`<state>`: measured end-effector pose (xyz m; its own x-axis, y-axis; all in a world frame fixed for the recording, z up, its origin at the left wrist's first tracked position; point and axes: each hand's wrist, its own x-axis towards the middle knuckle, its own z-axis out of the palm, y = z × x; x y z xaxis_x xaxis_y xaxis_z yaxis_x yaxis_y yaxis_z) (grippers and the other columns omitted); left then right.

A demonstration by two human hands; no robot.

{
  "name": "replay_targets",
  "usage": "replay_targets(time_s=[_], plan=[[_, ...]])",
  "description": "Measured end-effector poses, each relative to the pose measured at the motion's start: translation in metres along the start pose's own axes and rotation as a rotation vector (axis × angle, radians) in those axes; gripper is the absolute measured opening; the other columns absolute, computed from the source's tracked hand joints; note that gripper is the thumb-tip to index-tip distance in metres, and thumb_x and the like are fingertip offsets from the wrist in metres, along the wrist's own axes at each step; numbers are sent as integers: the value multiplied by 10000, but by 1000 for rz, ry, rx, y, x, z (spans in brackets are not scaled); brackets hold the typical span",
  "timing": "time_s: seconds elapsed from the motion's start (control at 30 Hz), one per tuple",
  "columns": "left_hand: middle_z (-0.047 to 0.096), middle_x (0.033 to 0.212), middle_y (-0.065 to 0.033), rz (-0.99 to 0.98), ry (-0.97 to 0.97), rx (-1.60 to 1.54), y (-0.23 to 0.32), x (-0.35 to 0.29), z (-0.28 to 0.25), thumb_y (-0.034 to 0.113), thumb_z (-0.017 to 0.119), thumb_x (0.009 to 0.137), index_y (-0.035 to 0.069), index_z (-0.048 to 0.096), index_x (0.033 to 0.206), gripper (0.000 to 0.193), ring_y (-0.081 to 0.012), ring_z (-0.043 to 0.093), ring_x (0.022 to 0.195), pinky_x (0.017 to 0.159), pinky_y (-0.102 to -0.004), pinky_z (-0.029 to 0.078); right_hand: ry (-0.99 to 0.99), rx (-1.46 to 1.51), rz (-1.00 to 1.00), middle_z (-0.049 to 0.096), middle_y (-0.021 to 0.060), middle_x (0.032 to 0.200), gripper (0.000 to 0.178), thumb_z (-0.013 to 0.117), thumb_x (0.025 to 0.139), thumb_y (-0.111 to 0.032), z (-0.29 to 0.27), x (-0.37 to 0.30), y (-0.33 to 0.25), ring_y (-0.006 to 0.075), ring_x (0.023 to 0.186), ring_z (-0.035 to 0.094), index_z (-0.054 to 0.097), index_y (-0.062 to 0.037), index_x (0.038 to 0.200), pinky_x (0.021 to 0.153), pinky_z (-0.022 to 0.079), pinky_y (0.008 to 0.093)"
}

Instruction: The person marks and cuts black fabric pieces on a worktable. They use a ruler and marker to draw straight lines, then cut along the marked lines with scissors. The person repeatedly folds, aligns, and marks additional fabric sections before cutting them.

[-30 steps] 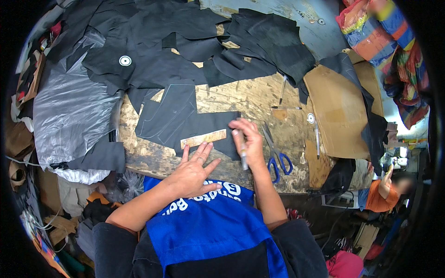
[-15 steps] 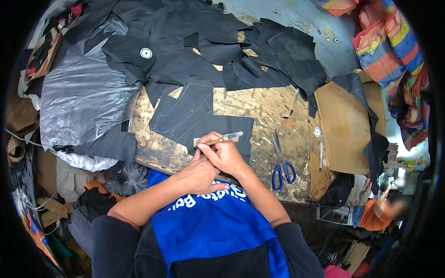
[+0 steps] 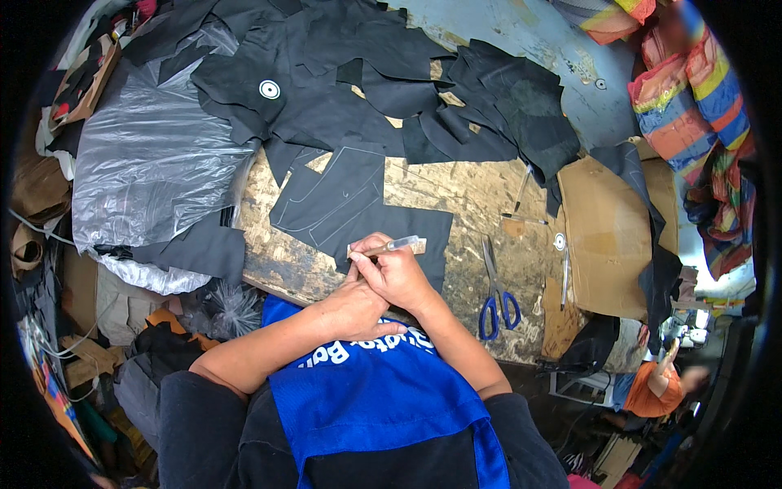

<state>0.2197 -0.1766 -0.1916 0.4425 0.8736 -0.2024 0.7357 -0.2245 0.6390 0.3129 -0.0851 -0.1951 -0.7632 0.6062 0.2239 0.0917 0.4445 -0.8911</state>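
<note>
My right hand (image 3: 397, 273) is closed around a slim pen (image 3: 401, 244) with a clear barrel, its tip end hidden by the fingers. Under it, my left hand (image 3: 356, 310) reaches to the table's near edge, thumb spread and index finger stretched out; the other fingers are partly covered. A black leather piece (image 3: 415, 220) lies beneath the right hand, next to another black piece (image 3: 330, 196) marked with pale drawn outlines. A narrow beige strip (image 3: 420, 246) shows by the pen. Blue-handled scissors (image 3: 498, 306) rest to the right of my hands.
Black leather pieces (image 3: 326, 114) are heaped across the far side of the worn wooden table (image 3: 464, 183). Plastic-wrapped material (image 3: 155, 163) lies at left. Two pens (image 3: 524, 218) and brown cardboard (image 3: 604, 236) are at right. A person in orange (image 3: 654, 391) sits at far right.
The whole view has shifted slightly, the table things now standing a little further right. My hands keep nearly the same pose, with the pen still in the right one.
</note>
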Motion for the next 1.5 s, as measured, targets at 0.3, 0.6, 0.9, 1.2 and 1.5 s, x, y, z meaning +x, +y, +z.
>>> replay_targets(time_s=[0.3, 0.6, 0.9, 1.2, 1.5], plan=[[395, 1363, -278, -4, 34, -22, 2, -1, -4, 557, 537, 841, -22, 401, 1342, 777, -419, 254, 1344, 1087, -633, 39, 69, -112, -22, 605, 142, 788, 116, 633, 823, -74, 3, 10, -1, 304, 692, 608, 618, 38, 794, 624, 496, 364], [302, 1423, -269, -109, 15, 67, 12, 6, -20, 543, 670, 745, -41, 363, 1362, 903, -371, 242, 1367, 1049, -622, 236, 329, -244, 270, 657, 106, 724, 124, 637, 852, -76, -47, -19, 5, 133, 620, 636, 632, 43, 819, 540, 503, 264], [428, 1345, -221, -156, -92, 40, 15, 24, -50, 435, 737, 711, -39, 418, 1320, 835, -360, 393, 1263, 991, -560, 368, 538, -164, 430, 638, 93, 695, 122, 548, 920, -82, -47, -33, 27, 127, 632, 652, 545, 35, 886, 568, 540, 252], [601, 1071, -262, -98, -178, -102, -14, 48, -72, 387, 536, 888, -48, 465, 1271, 584, -409, 551, 1035, 936, -433, 427, 492, -338, 230, 630, 89, 682, 108, 563, 902, -55, -45, -42, 22, 137, 620, 646, 551, 42, 855, 557, 507, 248], [589, 1197, -172, -184, -369, -445, -53, 73, -86, 530, 236, 979, 55, 410, 1368, 638, -262, 585, 1022, 910, -338, 444, 428, -488, 134, 633, 149, 712, 61, 628, 832, -33, -40, -45, 1, 231, 640, 642, 579, 3, 823, 582, 493, 317]])
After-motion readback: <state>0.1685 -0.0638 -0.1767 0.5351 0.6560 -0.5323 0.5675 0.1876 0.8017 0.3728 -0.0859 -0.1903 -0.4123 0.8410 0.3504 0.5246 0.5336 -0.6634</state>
